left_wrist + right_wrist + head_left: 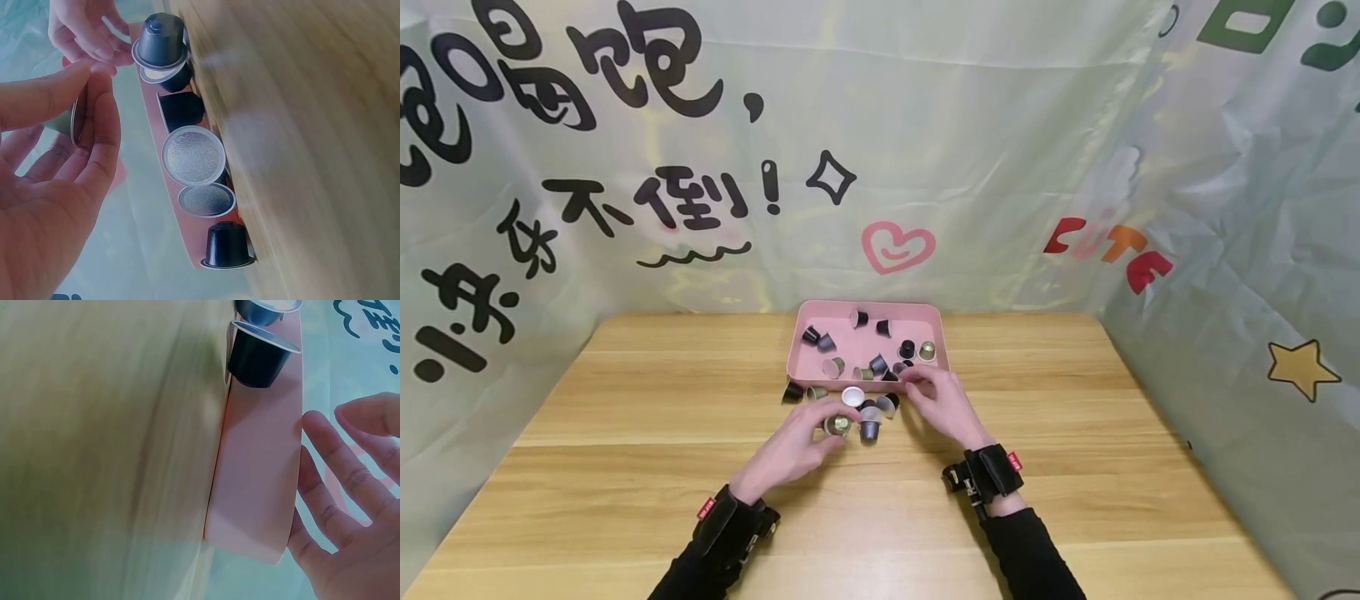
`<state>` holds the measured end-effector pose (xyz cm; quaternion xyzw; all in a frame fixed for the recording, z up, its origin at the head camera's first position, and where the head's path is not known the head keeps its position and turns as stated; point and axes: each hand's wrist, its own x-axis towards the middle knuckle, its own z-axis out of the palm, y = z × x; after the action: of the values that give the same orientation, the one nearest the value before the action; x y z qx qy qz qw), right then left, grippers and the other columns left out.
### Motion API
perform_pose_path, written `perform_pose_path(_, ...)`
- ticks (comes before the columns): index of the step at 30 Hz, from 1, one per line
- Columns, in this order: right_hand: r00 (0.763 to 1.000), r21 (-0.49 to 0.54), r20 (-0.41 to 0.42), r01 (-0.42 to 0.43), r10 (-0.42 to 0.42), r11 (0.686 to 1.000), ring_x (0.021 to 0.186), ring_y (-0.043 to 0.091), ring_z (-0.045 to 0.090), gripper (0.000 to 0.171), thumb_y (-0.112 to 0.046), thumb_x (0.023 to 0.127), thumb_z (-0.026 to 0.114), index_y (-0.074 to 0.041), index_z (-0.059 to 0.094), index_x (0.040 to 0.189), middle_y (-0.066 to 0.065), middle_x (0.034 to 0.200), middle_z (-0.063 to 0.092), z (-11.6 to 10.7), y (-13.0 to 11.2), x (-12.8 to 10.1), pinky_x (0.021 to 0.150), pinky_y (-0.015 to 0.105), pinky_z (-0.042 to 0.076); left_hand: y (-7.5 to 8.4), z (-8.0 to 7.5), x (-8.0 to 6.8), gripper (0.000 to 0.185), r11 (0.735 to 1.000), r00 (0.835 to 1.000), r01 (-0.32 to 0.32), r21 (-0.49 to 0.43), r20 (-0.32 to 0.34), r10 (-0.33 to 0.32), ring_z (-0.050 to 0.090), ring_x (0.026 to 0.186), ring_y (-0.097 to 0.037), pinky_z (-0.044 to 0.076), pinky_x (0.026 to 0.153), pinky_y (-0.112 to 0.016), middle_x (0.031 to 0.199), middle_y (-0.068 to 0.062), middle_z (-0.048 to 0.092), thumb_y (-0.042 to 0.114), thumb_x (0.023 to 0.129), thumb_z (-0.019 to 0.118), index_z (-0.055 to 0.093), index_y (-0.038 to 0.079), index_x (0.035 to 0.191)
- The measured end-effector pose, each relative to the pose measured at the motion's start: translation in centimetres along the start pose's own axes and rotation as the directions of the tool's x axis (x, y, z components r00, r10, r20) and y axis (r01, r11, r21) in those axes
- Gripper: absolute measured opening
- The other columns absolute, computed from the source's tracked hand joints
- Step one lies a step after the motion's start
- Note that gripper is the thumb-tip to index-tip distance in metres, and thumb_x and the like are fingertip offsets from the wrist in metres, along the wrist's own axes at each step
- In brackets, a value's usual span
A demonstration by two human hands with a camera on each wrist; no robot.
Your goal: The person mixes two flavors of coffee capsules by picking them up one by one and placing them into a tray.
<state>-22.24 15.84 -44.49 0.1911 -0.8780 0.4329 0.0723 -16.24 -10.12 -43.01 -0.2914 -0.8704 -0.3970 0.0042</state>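
Observation:
A green coffee capsule (837,425) is pinched between the thumb and fingers of my left hand (793,442), just in front of the other capsules on the table. In the left wrist view its green body (59,122) shows partly behind the thumb. My right hand (946,407) reaches to the front right rim of the pink tray (880,337). The right wrist view shows its fingers (356,481) loosely bent beside the tray wall, with nothing between them. Before the tray lie a black capsule (792,392), a silver-lidded capsule (853,397) and a dark blue capsule (869,432).
Several black, blue and green capsules lie scattered inside the tray, among them a black one (907,349) and a gold-green one (927,351). A wooden table (647,467) bears everything. Behind it hangs a printed cloth (985,167), with another side at the right.

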Motion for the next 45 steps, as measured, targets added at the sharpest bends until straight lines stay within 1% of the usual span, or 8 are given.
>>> perform_pose_path(8,1.000,-0.031,0.020,-0.013,0.014,0.999,0.115,0.033,0.067,0.023,-0.005,0.092,0.066,-0.002,0.071,0.114,0.016,0.119,0.073,0.1,0.0,-0.1,0.106,0.050,0.051,-0.2,0.2,0.1,0.037,1.000,1.000,-0.015,0.017,0.018,0.015,0.064,0.110,-0.021,0.051,0.099,-0.045,0.126,-0.004,0.070,0.001,0.087,0.070,0.067,0.011,0.122)
perform_pose_path(13,0.999,-0.048,0.040,-0.010,0.012,0.999,0.118,0.032,0.066,0.021,-0.006,0.092,0.066,-0.006,0.072,0.112,0.015,0.122,0.072,0.2,0.0,0.0,0.107,0.050,0.050,-0.5,0.3,0.1,0.036,0.999,0.999,-0.029,0.023,0.029,0.028,0.064,0.112,-0.021,0.050,0.100,-0.046,0.124,-0.003,0.071,0.001,0.086,0.071,0.068,0.012,0.121)
perform_pose_path(22,0.998,-0.048,0.060,0.008,-0.005,0.999,0.118,0.031,0.066,0.021,-0.006,0.092,0.065,-0.006,0.072,0.113,0.013,0.119,0.073,0.1,-0.1,0.3,0.108,0.050,0.049,-0.3,0.7,0.3,0.036,0.999,0.991,-0.037,-0.022,0.125,0.040,0.063,0.120,-0.024,0.051,0.106,-0.045,0.127,-0.004,0.070,-0.001,0.088,0.070,0.067,0.011,0.122)
perform_pose_path(31,0.998,-0.048,0.064,-0.007,0.010,0.999,0.119,0.032,0.065,0.022,-0.006,0.092,0.065,-0.006,0.072,0.113,0.013,0.120,0.073,0.2,0.0,0.2,0.109,0.050,0.049,-0.9,0.7,0.2,0.036,1.000,0.995,-0.018,-0.008,0.102,0.019,0.066,0.113,-0.023,0.053,0.101,-0.045,0.125,-0.006,0.071,0.000,0.088,0.069,0.067,0.011,0.122)
perform_pose_path(34,0.998,-0.049,0.061,-0.010,0.013,0.999,0.119,0.032,0.065,0.021,-0.006,0.093,0.065,-0.006,0.072,0.113,0.013,0.120,0.073,0.1,0.0,0.1,0.108,0.050,0.049,-1.0,0.7,0.2,0.036,1.000,0.996,0.011,-0.015,0.083,-0.009,0.066,0.112,-0.025,0.052,0.101,-0.049,0.125,-0.008,0.071,0.000,0.088,0.070,0.067,0.010,0.123)
perform_pose_path(38,0.998,-0.048,0.061,-0.018,0.021,0.999,0.120,0.032,0.065,0.021,-0.006,0.093,0.065,-0.007,0.072,0.113,0.014,0.121,0.072,0.1,0.0,0.0,0.107,0.050,0.050,-1.1,0.6,0.4,0.037,0.995,0.995,0.089,-0.040,0.039,-0.087,0.064,0.112,-0.026,0.051,0.101,-0.052,0.123,-0.009,0.071,0.000,0.087,0.070,0.067,0.010,0.123)
perform_pose_path(42,0.998,-0.048,0.061,-0.018,0.021,0.999,0.120,0.032,0.065,0.022,-0.007,0.093,0.065,-0.006,0.072,0.114,0.014,0.124,0.071,0.1,0.0,0.1,0.108,0.050,0.050,-1.2,0.2,0.6,0.038,0.982,0.983,0.180,-0.057,-0.021,-0.182,0.061,0.102,-0.020,0.053,0.091,-0.041,0.122,-0.008,0.070,0.001,0.087,0.071,0.068,0.011,0.123)
perform_pose_path(45,0.998,-0.052,0.062,-0.015,0.018,0.999,0.120,0.032,0.065,0.022,-0.007,0.094,0.065,-0.006,0.072,0.114,0.015,0.125,0.071,0.0,0.0,0.1,0.108,0.049,0.049,-1.3,-0.1,1.0,0.036,0.970,0.970,0.224,-0.095,-0.076,-0.231,0.063,0.099,-0.020,0.055,0.087,-0.034,0.122,-0.011,0.070,0.001,0.087,0.072,0.068,0.008,0.122)
